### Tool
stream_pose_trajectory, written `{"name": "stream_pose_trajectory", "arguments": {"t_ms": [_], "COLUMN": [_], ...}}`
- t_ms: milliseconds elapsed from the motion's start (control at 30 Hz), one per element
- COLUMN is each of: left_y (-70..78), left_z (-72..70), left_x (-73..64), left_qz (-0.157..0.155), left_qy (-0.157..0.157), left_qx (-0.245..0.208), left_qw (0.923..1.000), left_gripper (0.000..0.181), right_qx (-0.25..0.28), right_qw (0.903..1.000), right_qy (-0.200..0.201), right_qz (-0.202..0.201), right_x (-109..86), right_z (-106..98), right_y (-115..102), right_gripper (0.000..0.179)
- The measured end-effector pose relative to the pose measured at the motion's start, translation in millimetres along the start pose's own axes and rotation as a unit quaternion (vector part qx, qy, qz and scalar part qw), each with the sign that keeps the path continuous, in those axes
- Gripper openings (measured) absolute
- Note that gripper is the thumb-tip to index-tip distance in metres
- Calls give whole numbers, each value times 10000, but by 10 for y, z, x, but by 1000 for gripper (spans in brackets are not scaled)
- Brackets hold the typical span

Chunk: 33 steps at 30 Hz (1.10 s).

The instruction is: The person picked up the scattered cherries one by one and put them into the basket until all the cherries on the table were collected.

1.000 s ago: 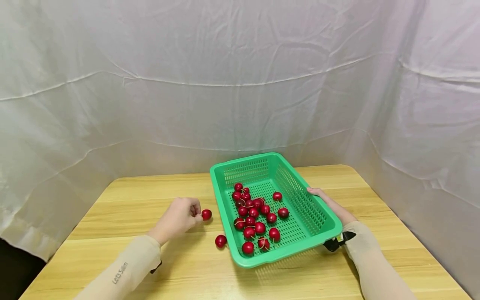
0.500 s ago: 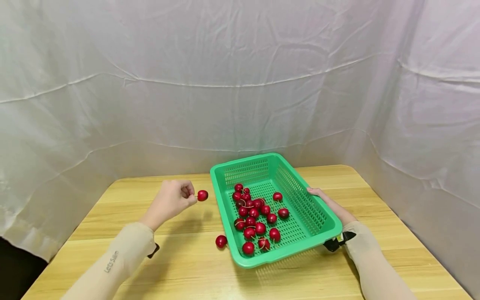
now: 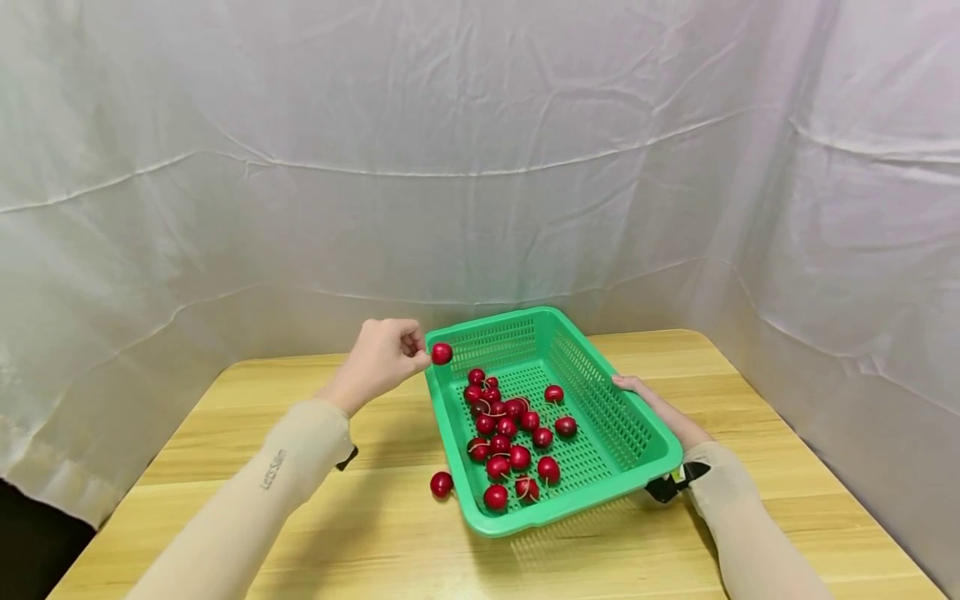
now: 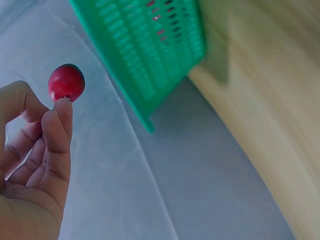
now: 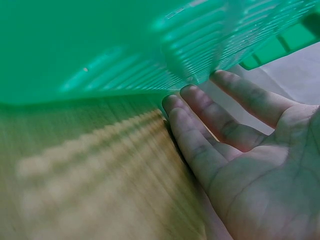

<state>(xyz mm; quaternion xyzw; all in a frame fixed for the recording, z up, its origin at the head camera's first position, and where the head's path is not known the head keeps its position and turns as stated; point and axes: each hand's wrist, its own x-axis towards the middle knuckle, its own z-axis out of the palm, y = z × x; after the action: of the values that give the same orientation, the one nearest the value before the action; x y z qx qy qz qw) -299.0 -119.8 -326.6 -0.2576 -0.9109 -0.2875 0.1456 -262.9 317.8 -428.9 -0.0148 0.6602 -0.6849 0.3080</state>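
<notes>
My left hand (image 3: 381, 364) pinches a red cherry (image 3: 442, 353) by its stem between thumb and forefinger. The cherry is raised at the far left corner of a green plastic basket (image 3: 592, 503). In the left wrist view that cherry (image 4: 66, 83) stands out from the fingertips, apart from the basket wall (image 4: 131, 70). My right hand (image 3: 663, 410) holds the basket's right side, thumb at the rim. In the right wrist view its fingers (image 5: 200, 107) reach under the slotted side. Several cherries (image 3: 520, 457) lie in the basket, mostly toward its left.
One loose cherry (image 3: 442, 484) lies on the wooden table (image 3: 390, 533) beside the basket's left front corner. A pale cloth (image 3: 480, 233) hangs behind the table and along its sides. The basket sits tilted, its front right part above the table.
My left hand has picked the cherry up off the table by its stem, then carried it up and right to the basket's far left corner. The right hand and basket stay nearly still.
</notes>
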Motion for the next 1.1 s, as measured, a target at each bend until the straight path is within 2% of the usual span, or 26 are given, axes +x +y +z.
{"name": "stream_pose_trajectory", "arguments": {"t_ms": [100,267,400,533,700,833,1100], "left_y": [95,203,272,326,329,320,324], "left_z": [68,195,304,411,516,580,651], "left_x": [164,419,583,703,762,761,755], "left_qz": [104,105,186,291,255,184,360], "left_qy": [-160,-493,-1006,-1565,-2115,-2385,-2443], "left_qx": [61,82,292,632,899,911,905], "left_qw": [9998,9987,9943,9852,9729,9667,9648], "left_gripper": [14,15,16,19,25,34,46], "right_qx": [39,69,72,62,-54,42,-47], "right_qw": [10000,10000,9999,9999,9999,9999,9999], "right_qy": [-45,-45,-77,-39,147,122,103], "right_qz": [11,-29,-119,-121,-44,10,-109], "right_x": [-10,-18,-17,-1,74,123,147], "right_z": [7,38,59,85,137,169,165], "right_y": [3,16,24,26,5,-3,0], "right_gripper": [93,91,89,89,92,91,86]}}
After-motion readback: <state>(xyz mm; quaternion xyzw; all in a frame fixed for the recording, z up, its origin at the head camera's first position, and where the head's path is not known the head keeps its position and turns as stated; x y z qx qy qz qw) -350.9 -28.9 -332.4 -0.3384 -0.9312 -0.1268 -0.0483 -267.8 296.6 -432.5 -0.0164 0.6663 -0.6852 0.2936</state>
